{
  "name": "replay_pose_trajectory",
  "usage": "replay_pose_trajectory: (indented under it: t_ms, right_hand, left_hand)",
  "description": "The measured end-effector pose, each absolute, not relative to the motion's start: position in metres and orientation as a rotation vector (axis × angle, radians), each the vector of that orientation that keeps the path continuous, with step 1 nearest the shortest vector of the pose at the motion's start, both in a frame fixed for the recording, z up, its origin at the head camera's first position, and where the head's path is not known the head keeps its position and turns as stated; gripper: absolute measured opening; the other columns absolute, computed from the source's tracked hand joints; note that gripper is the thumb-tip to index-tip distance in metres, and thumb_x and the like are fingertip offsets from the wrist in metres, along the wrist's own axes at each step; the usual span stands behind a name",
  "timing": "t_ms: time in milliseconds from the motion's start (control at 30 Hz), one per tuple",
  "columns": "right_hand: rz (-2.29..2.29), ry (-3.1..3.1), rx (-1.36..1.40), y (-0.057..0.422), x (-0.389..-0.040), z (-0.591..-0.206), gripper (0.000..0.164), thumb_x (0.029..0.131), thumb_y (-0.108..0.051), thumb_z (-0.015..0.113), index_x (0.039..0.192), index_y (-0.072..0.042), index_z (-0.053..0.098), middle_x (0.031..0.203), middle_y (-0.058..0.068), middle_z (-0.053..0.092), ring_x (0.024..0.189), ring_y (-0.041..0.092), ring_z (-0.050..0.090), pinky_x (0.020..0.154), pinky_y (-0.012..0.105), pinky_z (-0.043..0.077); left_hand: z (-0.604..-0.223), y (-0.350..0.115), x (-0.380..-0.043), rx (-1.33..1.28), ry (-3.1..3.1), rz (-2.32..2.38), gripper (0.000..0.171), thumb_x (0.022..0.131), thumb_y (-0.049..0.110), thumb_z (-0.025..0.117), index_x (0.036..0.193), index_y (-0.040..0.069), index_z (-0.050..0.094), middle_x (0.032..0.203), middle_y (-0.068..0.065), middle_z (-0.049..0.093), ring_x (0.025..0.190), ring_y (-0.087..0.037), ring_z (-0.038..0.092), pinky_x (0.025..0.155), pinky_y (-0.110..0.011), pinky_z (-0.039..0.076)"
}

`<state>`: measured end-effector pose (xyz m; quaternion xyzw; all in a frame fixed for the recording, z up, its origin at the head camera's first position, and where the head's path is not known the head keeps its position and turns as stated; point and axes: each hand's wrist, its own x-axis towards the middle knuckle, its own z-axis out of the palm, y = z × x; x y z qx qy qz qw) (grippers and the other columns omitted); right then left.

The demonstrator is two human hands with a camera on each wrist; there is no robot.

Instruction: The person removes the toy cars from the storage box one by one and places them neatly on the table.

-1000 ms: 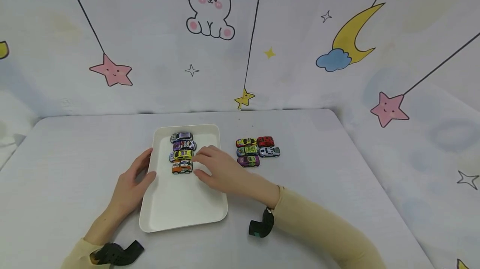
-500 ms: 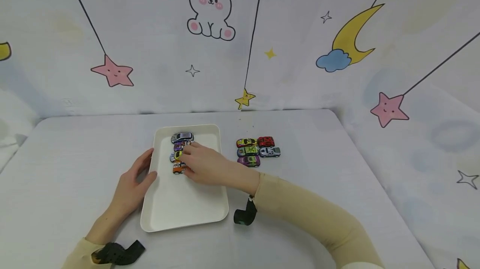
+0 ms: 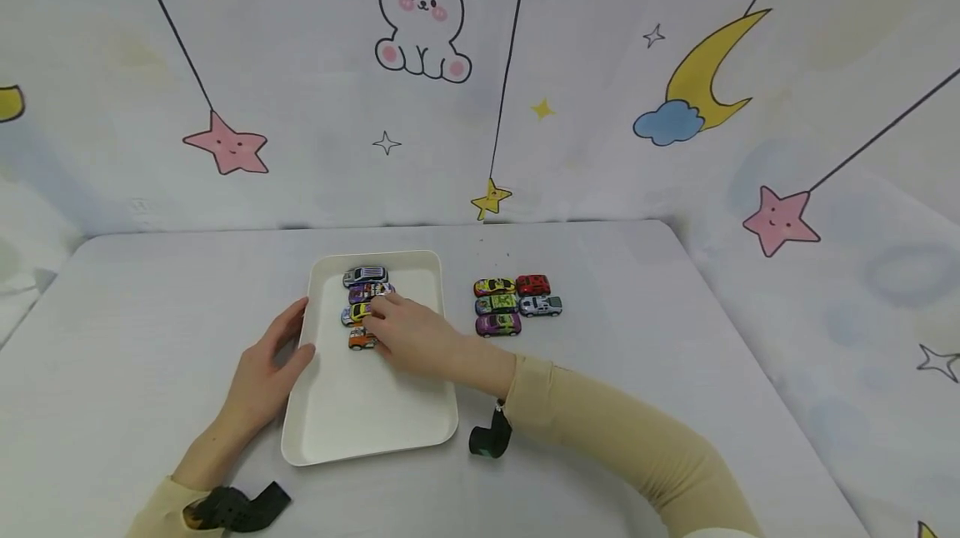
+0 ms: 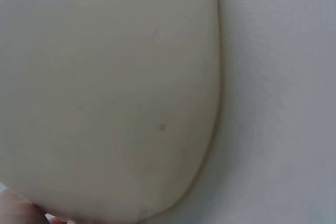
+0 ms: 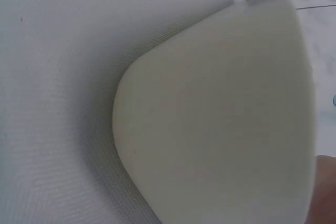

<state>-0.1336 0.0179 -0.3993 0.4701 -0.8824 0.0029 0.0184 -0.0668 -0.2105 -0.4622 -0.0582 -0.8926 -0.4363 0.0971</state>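
Note:
A white tray [image 3: 372,441] lies on the table and holds a column of several toy cars. The silver car [image 3: 365,276] is farthest, then a purple one [image 3: 365,293], a yellow one [image 3: 351,314] and an orange one [image 3: 360,341]. My right hand [image 3: 379,326] lies over the right ends of the yellow and orange cars, its fingers gently bent on them. My left hand [image 3: 296,335] rests against the tray's left edge, thumb on the rim. Both wrist views show only the tray [image 4: 105,103] [image 5: 220,129] close up.
Several more toy cars stand in a tight group on the table right of the tray, among them a red one [image 3: 532,283] and a purple one [image 3: 498,324]. A printed backdrop rises behind the table's far edge [image 3: 375,226].
My right hand slid left from beside the orange car onto the yellow and orange cars. The orange car shifted slightly towards me. The left hand stayed at the tray's edge.

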Motion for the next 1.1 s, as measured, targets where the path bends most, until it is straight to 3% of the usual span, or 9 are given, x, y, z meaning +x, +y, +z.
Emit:
replay_pose_trajectory:
  t_ms: [667, 1100]
  right_hand:
    - [0.027, -2.825, 1.392, 0.024, -0.132, -0.397, 0.028, 0.097, -0.024, 0.066, 0.124, -0.019, 0.069, 0.108, -0.002, 0.064, 0.1, 0.013, 0.058, 0.086, 0.023, 0.048]
    - [0.253, -2.793, 1.429, 0.034, -0.132, -0.409, 0.031, 0.097, -0.022, 0.067, 0.128, -0.018, 0.067, 0.109, -0.002, 0.066, 0.093, 0.01, 0.058, 0.081, 0.019, 0.047]
  left_hand:
    - [-0.461, -0.211, -0.068, -0.175, -2.651, -1.286, 0.063, 0.1, 0.017, 0.057, 0.157, 0.024, 0.033, 0.148, -0.02, 0.05, 0.13, -0.044, 0.05, 0.094, -0.002, 0.025]
    - [-0.461, -0.211, -0.066, -0.16, -2.661, -1.284, 0.062, 0.1, 0.018, 0.057, 0.157, 0.024, 0.033, 0.148, -0.019, 0.05, 0.13, -0.044, 0.05, 0.094, -0.002, 0.025]
